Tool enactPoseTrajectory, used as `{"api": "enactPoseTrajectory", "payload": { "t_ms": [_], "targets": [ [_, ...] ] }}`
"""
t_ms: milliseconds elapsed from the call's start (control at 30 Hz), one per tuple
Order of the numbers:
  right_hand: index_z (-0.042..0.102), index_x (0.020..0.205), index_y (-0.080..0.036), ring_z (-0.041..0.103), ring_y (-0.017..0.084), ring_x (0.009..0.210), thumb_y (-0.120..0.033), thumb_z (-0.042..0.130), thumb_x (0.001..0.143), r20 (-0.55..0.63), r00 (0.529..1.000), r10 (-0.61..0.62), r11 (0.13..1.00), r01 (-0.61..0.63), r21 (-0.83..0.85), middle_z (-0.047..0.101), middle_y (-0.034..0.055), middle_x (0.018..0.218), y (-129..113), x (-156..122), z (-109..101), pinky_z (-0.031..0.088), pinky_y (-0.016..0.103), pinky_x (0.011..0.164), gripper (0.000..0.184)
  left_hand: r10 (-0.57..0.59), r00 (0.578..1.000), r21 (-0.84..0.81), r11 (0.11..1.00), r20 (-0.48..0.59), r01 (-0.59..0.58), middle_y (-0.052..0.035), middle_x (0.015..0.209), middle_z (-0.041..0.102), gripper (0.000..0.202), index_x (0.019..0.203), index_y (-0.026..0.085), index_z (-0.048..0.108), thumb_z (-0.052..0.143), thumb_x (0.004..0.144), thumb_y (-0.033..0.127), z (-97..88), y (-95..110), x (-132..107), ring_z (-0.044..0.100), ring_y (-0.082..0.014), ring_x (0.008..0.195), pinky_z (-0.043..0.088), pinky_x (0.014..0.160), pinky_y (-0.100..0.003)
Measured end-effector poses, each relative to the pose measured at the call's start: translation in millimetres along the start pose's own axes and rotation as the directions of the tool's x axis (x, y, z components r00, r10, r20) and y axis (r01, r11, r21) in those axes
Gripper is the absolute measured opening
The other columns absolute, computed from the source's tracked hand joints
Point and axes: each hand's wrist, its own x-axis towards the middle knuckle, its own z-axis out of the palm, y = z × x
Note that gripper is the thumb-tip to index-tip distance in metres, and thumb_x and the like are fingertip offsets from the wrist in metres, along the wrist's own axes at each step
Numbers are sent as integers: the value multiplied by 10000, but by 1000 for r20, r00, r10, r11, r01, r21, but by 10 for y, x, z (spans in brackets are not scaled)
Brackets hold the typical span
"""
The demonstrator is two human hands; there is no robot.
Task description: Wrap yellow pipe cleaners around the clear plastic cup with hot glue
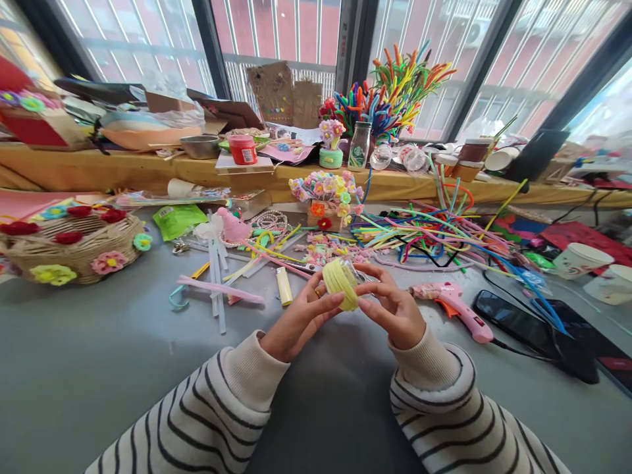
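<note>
Above the grey table, a small round cup wrapped in pale yellow pipe cleaner (pixel 340 283) is held between both hands. My left hand (pixel 306 313) grips its left side and underside, thumb across the front. On the right side, my right hand (pixel 392 306) closes its thumb and fingers on the rim, where some clear, shiny material shows. Just left of my left hand lies a yellow lighter (pixel 284 286). A pink hot glue gun (pixel 457 306) rests right of my right hand, its nozzle pointing toward that hand.
Loose pipe cleaners (pixel 419 230) pile up behind the hands. Glue sticks (pixel 216 289) lie to the left, near a woven basket (pixel 93 250) with flowers. Phones (pixel 518 322) and paper cups (pixel 580 260) stand right. A flower-filled box (pixel 326 214) sits behind.
</note>
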Motion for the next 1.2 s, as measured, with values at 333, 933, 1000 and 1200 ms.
{"api": "enactPoseTrajectory", "payload": {
  "t_ms": [333,933,1000,1200],
  "targets": [
    [621,841,-174,595,227,905,-539,329,793,-403,902,157,967,-224,-125,650,101,910,191,162,-511,484,389,748,470,49,992,-159,985,-119,-67,-25,1135,589,523,1247,262,396,565,759,180,-75,51,43,562,-146,999,409,895,-265],
    [515,1086,-189,543,167,933,-301,458,844,17,909,416,207,-77,-975,527,71,1128,739,1207,-835,463,376,786,272,-23,982,-316,948,-189,-39,-79,1090,611,474,1253,172,393,506,807,291,-81,82,48,585,-162,971,457,860,-262],
    [509,1094,-182,544,171,934,-301,464,841,38,912,409,169,-35,-985,528,72,1126,758,1246,-781,464,381,783,283,-39,981,-318,948,-188,-23,-97,1057,623,494,1264,152,376,485,816,331,-77,91,52,598,-167,948,474,829,-252],
    [521,1076,-191,544,164,930,-299,458,845,54,911,410,75,26,-997,530,72,1124,744,1347,-669,464,367,785,263,-52,981,-316,949,-187,-10,-126,1030,620,514,1258,118,365,460,821,371,-88,90,42,605,-175,931,481,817,-249]
  ]
}}
